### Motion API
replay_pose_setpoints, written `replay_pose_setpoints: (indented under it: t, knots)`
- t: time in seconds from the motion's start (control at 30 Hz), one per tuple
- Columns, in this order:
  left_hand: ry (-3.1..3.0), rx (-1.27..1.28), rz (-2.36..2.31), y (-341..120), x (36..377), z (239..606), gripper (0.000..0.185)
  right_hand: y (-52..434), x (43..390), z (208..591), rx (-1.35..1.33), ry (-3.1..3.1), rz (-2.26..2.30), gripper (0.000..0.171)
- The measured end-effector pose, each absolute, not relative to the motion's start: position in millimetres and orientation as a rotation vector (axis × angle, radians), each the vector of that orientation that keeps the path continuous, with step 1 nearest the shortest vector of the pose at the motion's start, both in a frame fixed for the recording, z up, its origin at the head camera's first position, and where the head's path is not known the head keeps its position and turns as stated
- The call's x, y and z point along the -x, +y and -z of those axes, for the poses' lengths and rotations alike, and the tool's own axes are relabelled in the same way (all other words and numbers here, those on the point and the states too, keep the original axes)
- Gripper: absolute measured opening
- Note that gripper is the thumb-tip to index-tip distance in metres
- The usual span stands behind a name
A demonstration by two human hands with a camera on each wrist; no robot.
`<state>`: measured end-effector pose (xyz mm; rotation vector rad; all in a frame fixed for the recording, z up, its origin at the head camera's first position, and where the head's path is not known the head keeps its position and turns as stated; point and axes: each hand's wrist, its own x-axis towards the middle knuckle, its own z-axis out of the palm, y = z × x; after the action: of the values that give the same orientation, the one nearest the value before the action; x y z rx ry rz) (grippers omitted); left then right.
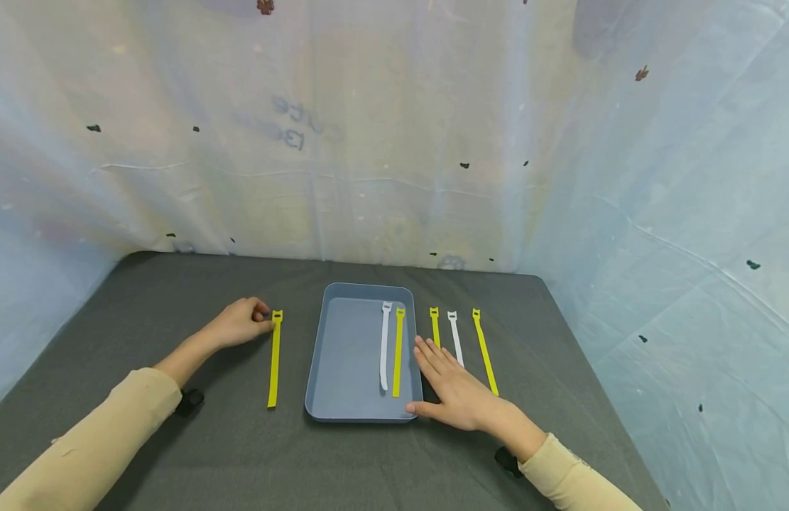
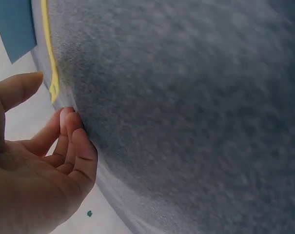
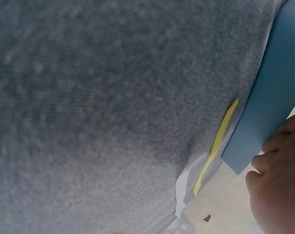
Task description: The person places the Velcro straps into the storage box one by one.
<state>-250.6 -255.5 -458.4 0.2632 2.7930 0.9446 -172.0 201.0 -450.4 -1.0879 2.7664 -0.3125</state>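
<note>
A blue-grey tray (image 1: 343,408) lies mid-table with a white strap (image 1: 385,348) and a yellow strap (image 1: 398,351) inside, side by side. Left of the tray a yellow strap (image 1: 275,358) lies lengthwise on the table. My left hand (image 1: 256,321) rests by its far end with fingers loosely curled; the left wrist view shows the strap's tip (image 2: 53,92) just beyond the fingers, not gripped. My right hand (image 1: 442,372) lies flat on the cloth against the tray's right side, covering the near parts of a yellow strap (image 1: 435,326) and a white strap (image 1: 455,333). Another yellow strap (image 1: 484,351) lies further right.
The table (image 1: 177,298) is covered in dark grey cloth. Pale plastic sheeting (image 1: 394,156) walls it in at the back and both sides. The table's right edge (image 1: 579,341) runs close to the outer yellow strap.
</note>
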Motion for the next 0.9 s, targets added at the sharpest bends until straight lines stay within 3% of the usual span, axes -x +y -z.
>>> replay_pose_setpoints:
  t: [0.43, 0.9]
  knots:
    - [2.800, -0.317, -0.926, -251.4, 245.0, 458.9, 0.063, 200.4, 171.2, 449.5, 1.086, 2.768, 0.316, 0.101]
    - [2.790, -0.317, -0.955, -247.0, 244.2, 463.7, 0.039, 200.6, 171.0, 451.5, 1.075, 2.767, 0.325, 0.102]
